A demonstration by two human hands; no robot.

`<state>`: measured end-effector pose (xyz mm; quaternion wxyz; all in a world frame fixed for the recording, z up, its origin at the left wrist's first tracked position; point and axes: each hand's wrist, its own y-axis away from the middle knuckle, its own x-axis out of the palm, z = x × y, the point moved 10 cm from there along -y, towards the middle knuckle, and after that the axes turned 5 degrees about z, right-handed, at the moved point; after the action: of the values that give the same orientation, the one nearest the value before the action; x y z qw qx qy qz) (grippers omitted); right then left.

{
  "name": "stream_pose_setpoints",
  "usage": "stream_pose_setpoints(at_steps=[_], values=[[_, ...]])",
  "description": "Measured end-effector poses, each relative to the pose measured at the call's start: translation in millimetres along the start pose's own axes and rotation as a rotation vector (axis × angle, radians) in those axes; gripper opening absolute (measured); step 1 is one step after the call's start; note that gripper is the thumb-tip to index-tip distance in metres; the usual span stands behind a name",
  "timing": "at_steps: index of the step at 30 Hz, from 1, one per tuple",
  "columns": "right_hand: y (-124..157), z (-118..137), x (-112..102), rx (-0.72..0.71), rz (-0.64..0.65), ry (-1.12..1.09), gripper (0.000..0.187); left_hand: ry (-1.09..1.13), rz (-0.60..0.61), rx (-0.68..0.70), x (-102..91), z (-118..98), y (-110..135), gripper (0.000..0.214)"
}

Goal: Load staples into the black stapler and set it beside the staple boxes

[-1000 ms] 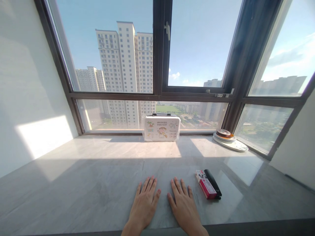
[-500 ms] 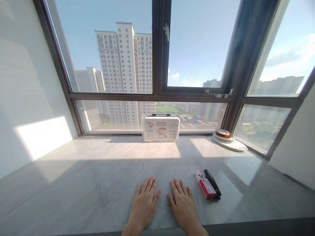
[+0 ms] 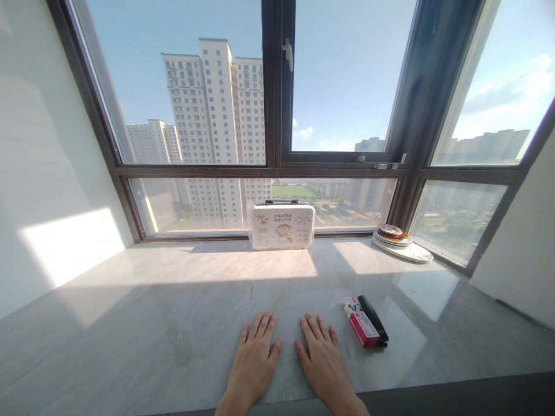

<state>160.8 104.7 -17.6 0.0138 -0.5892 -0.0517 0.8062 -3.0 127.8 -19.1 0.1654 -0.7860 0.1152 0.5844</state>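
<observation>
The bare left hand (image 3: 252, 363) and right hand (image 3: 326, 365) lay flat, grip released, on the grey marbled windowsill (image 3: 151, 335); a red-and-white rectangular box (image 3: 361, 325) sat beside a long black stapler (image 3: 374, 318).

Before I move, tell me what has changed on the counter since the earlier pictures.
Nothing visibly, apart from a slight shift of the view; nothing was picked up or let go. The left hand and right hand stay flat on the counter; the small box, stapler, case and stacked dishes stay put.
</observation>
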Motion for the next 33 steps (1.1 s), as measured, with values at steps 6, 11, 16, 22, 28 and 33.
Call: stream_pose_setpoints(at_steps=[6, 11, 16, 22, 28, 33], values=[[2.0, 0.4, -0.8, 0.003, 0.001, -0.001, 0.059, -0.008, 0.004, 0.000, -1.5, -1.3, -0.2, 0.059], [2.6, 1.4, -2.2, 0.011, 0.001, 0.004, 0.058, -0.020, 0.016, -0.008, -1.7, -1.4, -0.5, 0.059], [2.4, 0.8, -3.3, 0.013, -0.004, 0.001, 0.058, -0.024, 0.024, -0.014, -1.0, -1.9, -0.6, 0.059], [3.8, 1.3, -3.6, 0.015, -0.006, -0.016, 0.057, 0.001, 0.004, 0.007, -3.1, -3.1, 0.4, 0.059], [2.0, -0.3, -4.8, 0.013, -0.002, -0.015, 0.057, -0.002, -0.001, -0.005, -0.9, -3.6, 0.6, 0.059], [4.8, -0.5, 3.4, -0.010, 0.027, -0.037, 0.060, -0.031, 0.014, 0.009, -0.1, -8.1, 2.0, 0.061]])
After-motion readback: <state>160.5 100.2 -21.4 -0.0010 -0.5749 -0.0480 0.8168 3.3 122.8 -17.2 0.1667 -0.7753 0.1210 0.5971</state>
